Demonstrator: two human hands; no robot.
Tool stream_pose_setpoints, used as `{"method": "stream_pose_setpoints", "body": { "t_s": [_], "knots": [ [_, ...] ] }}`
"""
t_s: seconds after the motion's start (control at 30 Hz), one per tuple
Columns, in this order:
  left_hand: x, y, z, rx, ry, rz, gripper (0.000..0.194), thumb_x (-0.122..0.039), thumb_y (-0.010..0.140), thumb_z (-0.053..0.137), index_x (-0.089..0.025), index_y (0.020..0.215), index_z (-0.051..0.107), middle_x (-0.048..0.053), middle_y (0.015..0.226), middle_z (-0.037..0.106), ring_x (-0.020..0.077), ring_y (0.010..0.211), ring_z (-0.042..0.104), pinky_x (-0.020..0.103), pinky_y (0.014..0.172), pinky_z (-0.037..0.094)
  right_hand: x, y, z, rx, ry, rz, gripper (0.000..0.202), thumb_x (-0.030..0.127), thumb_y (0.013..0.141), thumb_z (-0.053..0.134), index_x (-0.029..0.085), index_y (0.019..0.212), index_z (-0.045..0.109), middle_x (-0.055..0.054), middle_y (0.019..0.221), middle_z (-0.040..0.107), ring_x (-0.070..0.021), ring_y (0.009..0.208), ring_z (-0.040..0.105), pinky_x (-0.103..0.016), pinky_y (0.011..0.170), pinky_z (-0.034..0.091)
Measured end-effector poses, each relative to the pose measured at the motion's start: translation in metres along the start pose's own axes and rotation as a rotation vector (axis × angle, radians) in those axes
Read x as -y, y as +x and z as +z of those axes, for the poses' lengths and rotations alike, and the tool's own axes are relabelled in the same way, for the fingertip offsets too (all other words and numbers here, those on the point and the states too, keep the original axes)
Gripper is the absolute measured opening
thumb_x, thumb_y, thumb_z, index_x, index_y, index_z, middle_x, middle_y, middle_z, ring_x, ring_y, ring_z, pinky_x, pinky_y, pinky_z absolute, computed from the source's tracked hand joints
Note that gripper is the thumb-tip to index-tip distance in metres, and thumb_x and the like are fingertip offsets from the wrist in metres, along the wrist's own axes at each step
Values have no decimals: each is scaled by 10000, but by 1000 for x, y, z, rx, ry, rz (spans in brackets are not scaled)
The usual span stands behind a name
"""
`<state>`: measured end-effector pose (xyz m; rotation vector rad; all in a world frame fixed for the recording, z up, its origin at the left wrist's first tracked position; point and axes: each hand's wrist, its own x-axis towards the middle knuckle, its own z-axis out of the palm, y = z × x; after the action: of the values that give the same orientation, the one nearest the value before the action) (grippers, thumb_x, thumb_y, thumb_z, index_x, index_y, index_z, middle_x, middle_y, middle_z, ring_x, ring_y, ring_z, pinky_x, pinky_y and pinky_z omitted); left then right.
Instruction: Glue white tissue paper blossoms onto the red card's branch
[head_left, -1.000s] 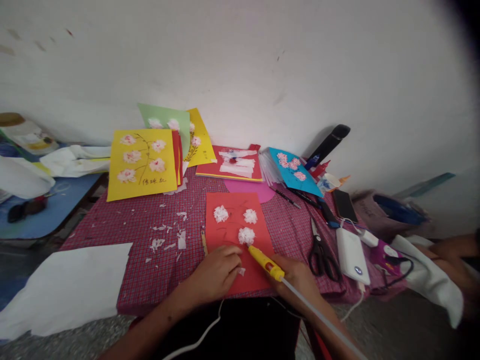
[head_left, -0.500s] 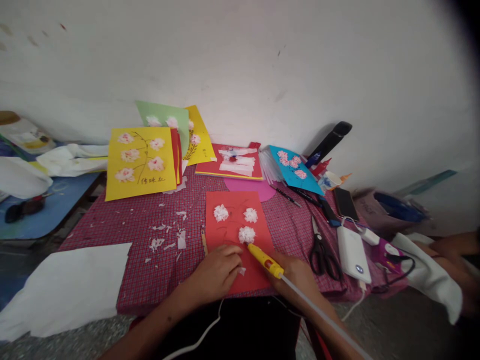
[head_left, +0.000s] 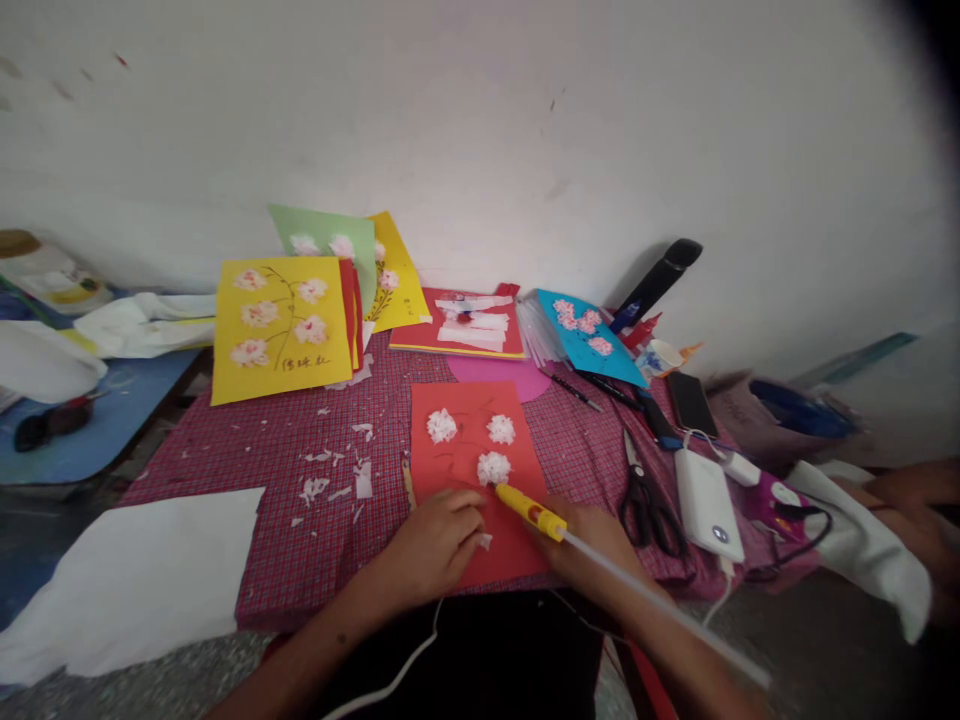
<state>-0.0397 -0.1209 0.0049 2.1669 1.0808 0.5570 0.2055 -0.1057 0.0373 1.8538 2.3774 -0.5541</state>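
Note:
My right hand (head_left: 596, 548) is closed around a yellow glue gun (head_left: 529, 512), from whose back a long translucent glue stick (head_left: 660, 605) runs toward the lower right. The gun's nozzle points at the lower edge of a white crumpled-paper flower (head_left: 493, 468) on a red card (head_left: 506, 560). My left hand (head_left: 442, 540) rests on the card's lower left with its fingers curled. A small pale paper scrap (head_left: 485, 542) sticks out at its fingertips. Two more white flowers (head_left: 441, 426) are higher on the card, among faint drawn lines.
Black scissors (head_left: 651, 510), a white power bank (head_left: 707, 505) and a phone (head_left: 691, 405) lie to the right. Paper scraps (head_left: 322, 480) are scattered left. Finished flower cards (head_left: 281, 330) stand near the wall. A white sheet (head_left: 157, 570) hangs over the left edge. Another person's arm (head_left: 900, 500) shows far right.
The glue gun's rear and glue stick have swung slightly right, with the nozzle still by the same flower. My left hand stays in place.

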Motion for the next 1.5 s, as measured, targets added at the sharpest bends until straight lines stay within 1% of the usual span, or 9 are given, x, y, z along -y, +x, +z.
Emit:
{"method": "stream_pose_setpoints", "body": {
  "t_s": [0.27, 0.43, 0.7, 0.83, 0.97, 1.07, 1.13, 1.33, 1.5],
  "knots": [
    [2, 1, 2, -21, 13, 12, 176, -190, 997, 500, -166, 941, 666, 100, 1214, 664, 233, 1155, 604, 411, 1057, 483, 14, 22, -37, 87, -205, -67, 321, 404, 961, 526, 207, 932, 777, -124, 850, 798, -246, 717, 733, -278, 551, 362],
    [4, 0, 3, -38, 5, 25, 173, -176, 993, 504, -169, 994, 677, 97, 1239, 663, 230, 1160, 607, 400, 1055, 485, 22, 34, -54, 85, -233, -124, 294, 366, 913, 567, 174, 928, 788, -151, 923, 798, -290, 790, 743, -292, 587, 403],
    [3, 2, 1, -40, -23, 22, 163, -166, 981, 504, -178, 906, 648, 91, 1207, 667, 220, 1124, 615, 391, 1023, 497, 29, 59, -82, 216, -114, -191, 181, 250, 736, 678, 198, 866, 793, -104, 837, 790, -271, 760, 735, -275, 576, 422],
    [4, 1, 2, -41, -36, 27, 161, -155, 971, 504, -175, 893, 644, 85, 1180, 677, 213, 1107, 618, 378, 1012, 497, 9, 55, -90, 337, -3, -186, 96, 263, 737, 690, 196, 772, 751, -42, 649, 730, -208, 589, 689, -252, 515, 430],
    [5, -1, 4, -52, -21, 28, 165, -202, 988, 503, -175, 941, 659, 95, 1209, 673, 230, 1132, 612, 411, 1032, 490, -36, 31, -80, 435, 559, 12, 304, 496, 823, 670, 193, 845, 664, -5, 628, 681, -158, 483, 628, -236, 454, 445],
    [4, -2, 4, -60, -29, 24, 173, -225, 991, 506, -181, 929, 662, 95, 1222, 675, 237, 1151, 612, 425, 1047, 486, -68, 16, -60, 219, 825, 135, 437, 632, 843, 625, 200, 788, 589, 3, 628, 647, -134, 504, 600, -234, 486, 453],
    [4, -2, 4, -68, -34, 17, 184, -227, 995, 499, -187, 914, 659, 89, 1220, 677, 235, 1154, 611, 427, 1052, 483, -81, 13, -45, 165, 936, 193, 481, 674, 845, 607, 197, 789, 574, 16, 632, 616, -121, 488, 569, -233, 466, 437],
    [1, -2, 5, -86, -44, 1, 183, -234, 1002, 494, -190, 915, 648, 82, 1185, 675, 225, 1121, 611, 399, 1034, 481, -81, 36, -18, 166, 1034, 216, 500, 688, 839, 609, 189, 832, 573, 20, 663, 601, -111, 474, 536, -244, 458, 450],
    [-13, -18, 8, -202, -206, -51, 192, -241, 1012, 475, -196, 956, 654, 56, 1019, 699, 185, 971, 637, 323, 906, 507, -83, 54, -26, 167, 899, 197, 442, 622, 840, 634, 180, 834, 639, -42, 689, 671, -177, 549, 622, -276, 491, 464]
  ]
}}
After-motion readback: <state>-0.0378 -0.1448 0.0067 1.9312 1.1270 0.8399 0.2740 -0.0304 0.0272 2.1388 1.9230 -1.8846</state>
